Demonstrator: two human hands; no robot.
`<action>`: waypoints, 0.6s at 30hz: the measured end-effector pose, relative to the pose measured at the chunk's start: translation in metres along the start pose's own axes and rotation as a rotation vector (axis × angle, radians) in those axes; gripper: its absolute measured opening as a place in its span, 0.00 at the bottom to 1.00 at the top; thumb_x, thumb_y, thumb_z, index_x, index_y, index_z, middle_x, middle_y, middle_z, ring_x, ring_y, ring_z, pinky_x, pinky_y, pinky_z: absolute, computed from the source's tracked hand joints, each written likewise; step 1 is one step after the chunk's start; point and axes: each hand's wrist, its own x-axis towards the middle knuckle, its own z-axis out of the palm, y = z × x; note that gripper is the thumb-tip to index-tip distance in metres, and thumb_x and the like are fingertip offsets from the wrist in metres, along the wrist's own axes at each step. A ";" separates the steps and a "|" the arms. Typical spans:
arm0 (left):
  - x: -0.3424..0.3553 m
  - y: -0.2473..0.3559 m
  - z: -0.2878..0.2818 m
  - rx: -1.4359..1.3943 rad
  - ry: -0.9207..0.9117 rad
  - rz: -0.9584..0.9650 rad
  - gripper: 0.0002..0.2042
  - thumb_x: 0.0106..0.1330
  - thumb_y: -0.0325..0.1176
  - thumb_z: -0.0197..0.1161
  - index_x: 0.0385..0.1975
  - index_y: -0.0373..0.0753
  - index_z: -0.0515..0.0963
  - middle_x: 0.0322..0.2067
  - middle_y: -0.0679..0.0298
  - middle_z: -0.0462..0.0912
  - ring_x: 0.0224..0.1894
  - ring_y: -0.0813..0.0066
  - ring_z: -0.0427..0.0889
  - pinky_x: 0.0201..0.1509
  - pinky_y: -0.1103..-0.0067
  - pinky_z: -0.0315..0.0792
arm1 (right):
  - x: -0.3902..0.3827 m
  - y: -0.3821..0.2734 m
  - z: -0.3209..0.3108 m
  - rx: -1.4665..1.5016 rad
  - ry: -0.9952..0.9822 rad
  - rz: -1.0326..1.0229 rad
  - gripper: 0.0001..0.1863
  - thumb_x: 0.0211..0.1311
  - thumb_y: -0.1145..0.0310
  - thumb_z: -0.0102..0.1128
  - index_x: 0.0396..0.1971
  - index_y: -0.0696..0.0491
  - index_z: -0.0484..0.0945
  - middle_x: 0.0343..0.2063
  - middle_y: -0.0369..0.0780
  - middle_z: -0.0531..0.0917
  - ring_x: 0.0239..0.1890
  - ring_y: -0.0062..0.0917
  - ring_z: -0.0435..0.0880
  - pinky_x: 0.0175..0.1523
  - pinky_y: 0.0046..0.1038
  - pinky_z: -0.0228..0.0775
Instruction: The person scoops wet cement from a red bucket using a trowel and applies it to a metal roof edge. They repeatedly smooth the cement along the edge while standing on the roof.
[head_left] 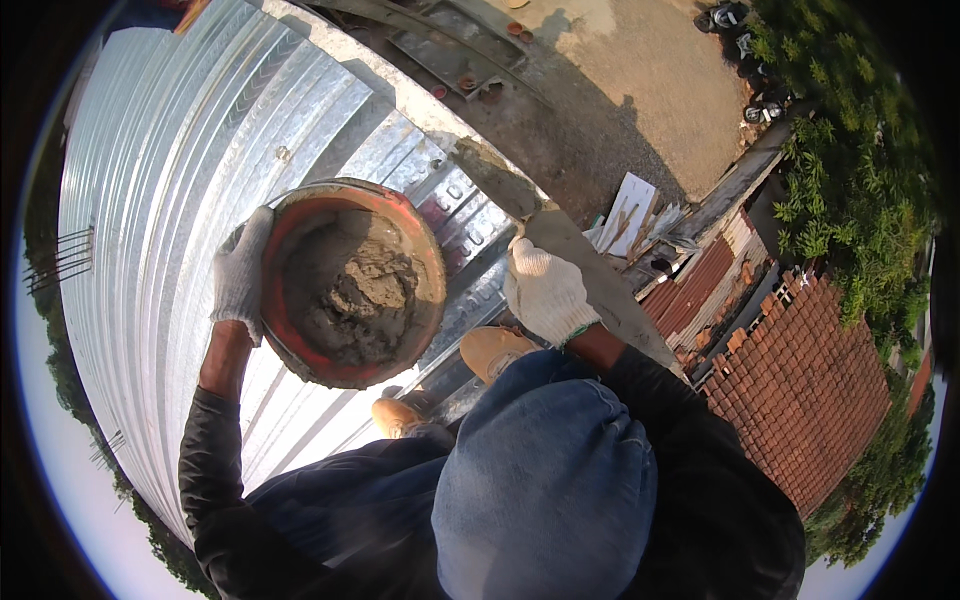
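Observation:
A round orange-red bucket, its rim smeared with cement, is tilted toward me over the metal sheets. Wet grey mortar lies inside, heaped in the middle. My left hand, in a white knit glove, grips the bucket's left side. To the right of the bucket, my right hand, gloved too, is closed above the edge of a concrete wall. What it holds, if anything, is hidden by the glove. Fresh mortar lies on the wall top just beyond this hand.
Shiny corrugated metal sheets spread to the left. My boots stand close to the wall, with a steep drop beyond it to the ground. Below right are a tiled roof and trees. Rebar sticks up far left.

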 end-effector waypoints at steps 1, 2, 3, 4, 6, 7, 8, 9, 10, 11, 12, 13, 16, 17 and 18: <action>0.001 0.000 0.000 -0.015 -0.009 -0.003 0.21 0.84 0.45 0.69 0.59 0.31 0.88 0.50 0.59 0.93 0.50 0.70 0.91 0.58 0.71 0.85 | -0.002 0.002 -0.001 0.012 -0.018 -0.037 0.14 0.74 0.61 0.65 0.50 0.54 0.77 0.32 0.50 0.89 0.37 0.51 0.92 0.41 0.53 0.83; 0.000 0.001 0.000 -0.009 -0.007 -0.019 0.21 0.84 0.45 0.69 0.59 0.31 0.88 0.50 0.59 0.93 0.50 0.70 0.91 0.58 0.71 0.85 | -0.005 0.005 -0.004 0.023 -0.035 -0.073 0.14 0.74 0.61 0.65 0.50 0.54 0.77 0.33 0.51 0.89 0.37 0.51 0.92 0.42 0.53 0.83; 0.000 0.003 0.000 -0.006 -0.005 -0.031 0.20 0.84 0.45 0.69 0.59 0.31 0.88 0.50 0.59 0.93 0.50 0.71 0.91 0.58 0.72 0.85 | -0.005 0.007 -0.010 0.031 -0.048 -0.113 0.14 0.74 0.62 0.65 0.49 0.55 0.77 0.34 0.51 0.89 0.38 0.52 0.92 0.43 0.53 0.83; -0.001 0.004 0.001 -0.005 -0.002 -0.043 0.20 0.84 0.45 0.69 0.59 0.31 0.88 0.50 0.59 0.93 0.50 0.71 0.91 0.58 0.72 0.85 | -0.007 0.008 -0.016 0.045 -0.084 -0.084 0.14 0.72 0.63 0.65 0.48 0.56 0.77 0.34 0.52 0.89 0.39 0.53 0.92 0.44 0.53 0.83; 0.001 0.007 0.002 0.005 -0.006 -0.030 0.20 0.84 0.44 0.69 0.58 0.31 0.88 0.49 0.59 0.93 0.49 0.71 0.91 0.58 0.72 0.85 | -0.016 0.007 -0.031 0.074 -0.158 -0.028 0.14 0.70 0.65 0.64 0.45 0.60 0.77 0.34 0.55 0.89 0.39 0.56 0.92 0.45 0.53 0.84; 0.001 0.008 0.004 0.009 -0.006 -0.026 0.20 0.84 0.44 0.69 0.58 0.31 0.88 0.49 0.59 0.93 0.49 0.71 0.91 0.57 0.72 0.85 | -0.021 0.008 -0.035 0.073 -0.164 -0.013 0.14 0.70 0.65 0.64 0.45 0.60 0.77 0.34 0.55 0.89 0.40 0.56 0.92 0.45 0.54 0.84; 0.001 0.009 0.006 -0.008 -0.017 -0.021 0.20 0.84 0.44 0.69 0.58 0.31 0.88 0.49 0.59 0.93 0.48 0.71 0.91 0.57 0.72 0.85 | -0.026 0.010 -0.038 0.073 -0.170 0.000 0.14 0.70 0.65 0.64 0.45 0.60 0.77 0.34 0.55 0.89 0.40 0.56 0.92 0.46 0.54 0.84; 0.001 0.010 0.008 -0.021 -0.028 -0.018 0.19 0.84 0.44 0.69 0.58 0.31 0.88 0.48 0.59 0.93 0.48 0.71 0.91 0.57 0.72 0.85 | -0.033 0.011 -0.040 0.076 -0.179 0.015 0.14 0.70 0.65 0.64 0.44 0.60 0.77 0.34 0.56 0.89 0.40 0.56 0.92 0.46 0.55 0.84; 0.000 0.011 0.009 -0.034 -0.038 -0.016 0.19 0.84 0.44 0.69 0.58 0.31 0.88 0.48 0.59 0.93 0.48 0.71 0.91 0.57 0.72 0.86 | -0.039 0.012 -0.042 0.081 -0.187 0.031 0.13 0.71 0.65 0.64 0.45 0.59 0.77 0.34 0.54 0.89 0.40 0.56 0.92 0.46 0.55 0.83; -0.001 0.013 0.012 -0.018 -0.028 -0.021 0.19 0.84 0.44 0.69 0.57 0.32 0.88 0.48 0.59 0.93 0.47 0.71 0.91 0.56 0.72 0.86 | -0.044 0.013 -0.045 0.086 -0.196 0.047 0.12 0.72 0.64 0.64 0.45 0.57 0.77 0.34 0.53 0.89 0.41 0.56 0.91 0.46 0.56 0.82; -0.002 0.016 0.013 -0.002 -0.015 -0.024 0.19 0.84 0.44 0.69 0.57 0.32 0.88 0.48 0.59 0.93 0.47 0.71 0.91 0.56 0.72 0.86 | -0.048 0.013 -0.049 0.091 -0.204 0.060 0.11 0.73 0.64 0.63 0.46 0.55 0.77 0.34 0.52 0.88 0.41 0.56 0.91 0.46 0.56 0.81; -0.003 0.017 0.014 0.014 -0.002 -0.028 0.19 0.83 0.44 0.70 0.57 0.32 0.88 0.47 0.59 0.93 0.47 0.71 0.91 0.56 0.72 0.86 | -0.052 0.013 -0.056 0.074 -0.225 0.072 0.12 0.73 0.64 0.64 0.46 0.56 0.77 0.34 0.52 0.89 0.41 0.55 0.91 0.46 0.55 0.82; -0.005 0.016 0.012 -0.005 -0.011 -0.022 0.19 0.83 0.44 0.70 0.57 0.32 0.89 0.47 0.59 0.93 0.47 0.71 0.91 0.55 0.72 0.86 | -0.058 0.011 -0.080 0.068 -0.246 0.089 0.13 0.72 0.63 0.65 0.46 0.56 0.77 0.35 0.52 0.90 0.40 0.54 0.92 0.46 0.53 0.84; -0.006 0.018 0.009 0.003 -0.020 -0.018 0.19 0.83 0.44 0.70 0.57 0.32 0.89 0.48 0.59 0.93 0.47 0.71 0.91 0.55 0.72 0.86 | -0.055 0.011 -0.086 0.091 -0.224 0.081 0.13 0.72 0.63 0.65 0.47 0.56 0.78 0.35 0.51 0.90 0.41 0.53 0.93 0.46 0.53 0.84; -0.008 0.020 0.008 0.010 -0.031 -0.015 0.19 0.83 0.44 0.70 0.57 0.32 0.88 0.48 0.59 0.93 0.47 0.71 0.91 0.55 0.72 0.86 | -0.050 0.013 -0.088 0.114 -0.201 0.075 0.13 0.73 0.63 0.66 0.48 0.55 0.78 0.35 0.50 0.90 0.41 0.52 0.93 0.46 0.52 0.85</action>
